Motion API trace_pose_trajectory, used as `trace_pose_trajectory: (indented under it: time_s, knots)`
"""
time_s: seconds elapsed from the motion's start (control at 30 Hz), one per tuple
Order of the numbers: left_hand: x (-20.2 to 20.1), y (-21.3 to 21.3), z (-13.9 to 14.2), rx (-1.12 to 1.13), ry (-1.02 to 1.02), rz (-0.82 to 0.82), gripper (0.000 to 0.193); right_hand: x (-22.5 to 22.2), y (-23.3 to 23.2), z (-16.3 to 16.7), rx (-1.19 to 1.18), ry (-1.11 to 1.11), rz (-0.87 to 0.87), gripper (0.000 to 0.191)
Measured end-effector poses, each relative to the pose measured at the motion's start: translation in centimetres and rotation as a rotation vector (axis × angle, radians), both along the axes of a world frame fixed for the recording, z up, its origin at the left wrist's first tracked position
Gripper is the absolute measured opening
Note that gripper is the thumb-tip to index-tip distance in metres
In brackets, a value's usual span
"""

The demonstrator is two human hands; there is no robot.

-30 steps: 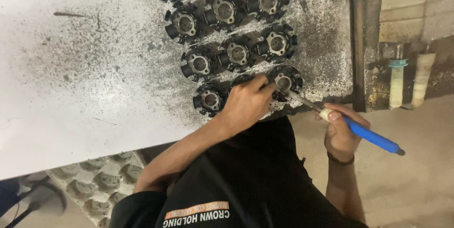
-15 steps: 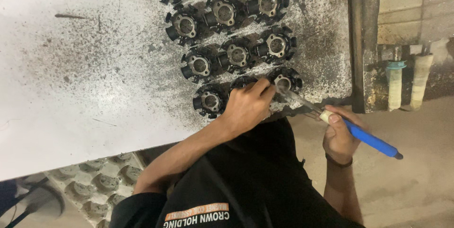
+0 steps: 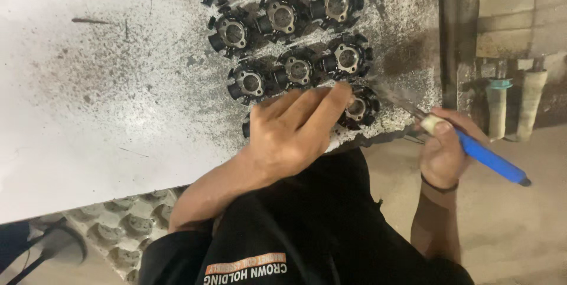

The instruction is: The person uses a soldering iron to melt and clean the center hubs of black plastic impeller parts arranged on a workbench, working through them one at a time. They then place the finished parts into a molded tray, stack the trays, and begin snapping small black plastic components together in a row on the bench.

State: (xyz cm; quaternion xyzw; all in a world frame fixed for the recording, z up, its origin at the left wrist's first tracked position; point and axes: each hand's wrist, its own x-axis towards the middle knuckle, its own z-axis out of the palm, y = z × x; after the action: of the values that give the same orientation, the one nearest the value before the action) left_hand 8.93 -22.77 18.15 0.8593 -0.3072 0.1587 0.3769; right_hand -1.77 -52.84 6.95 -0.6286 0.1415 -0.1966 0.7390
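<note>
Little change vs. earlier frames: left hand (image 3: 289, 134) has stayed flat, fingers spread over the black toothed round part (image 3: 357, 109) at the near edge of the white, grit-speckled surface (image 3: 88, 131); right hand (image 3: 443, 149) still closed on the blue-handled tool (image 3: 484, 158), tip at that part. Recommend firm downward pressure w/ left hand, fingertips kept clear of the tip, short controlled strokes so neighbouring parts (image 3: 295, 69) aren't knocked.

A white bench (image 3: 88, 143) flecked with dark grit fills the left and far side. To the right stands a block wall (image 3: 514, 13), with a dusty concrete floor (image 3: 520, 232) near it
</note>
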Motion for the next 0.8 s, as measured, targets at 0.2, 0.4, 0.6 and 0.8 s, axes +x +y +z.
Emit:
trace_pose_trajectory:
  time_s: [0.2, 0.4, 0.6, 0.8]
  knots:
    - [3.0, -2.5, -6.0, 0.218, 0.254, 0.154, 0.040, 3.3, 1.8, -0.6, -0.134, 0.074, 0.196, 0.022]
    - [1.8, -2.4, -10.8, 0.090, 0.224, 0.151, 0.030, 5.0, 1.9, -0.4, -0.127, 0.126, 0.240, 0.025]
    - [3.4, -2.6, -10.0, 0.144, 0.333, 0.082, 0.022, 5.9, 1.1, -0.7, -0.026, 0.131, 0.239, 0.023]
    - [3.7, -2.7, -9.7, 0.147, 0.367, 0.070, 0.016, 6.0, 1.0, -1.1, -0.009, 0.095, 0.270, 0.023]
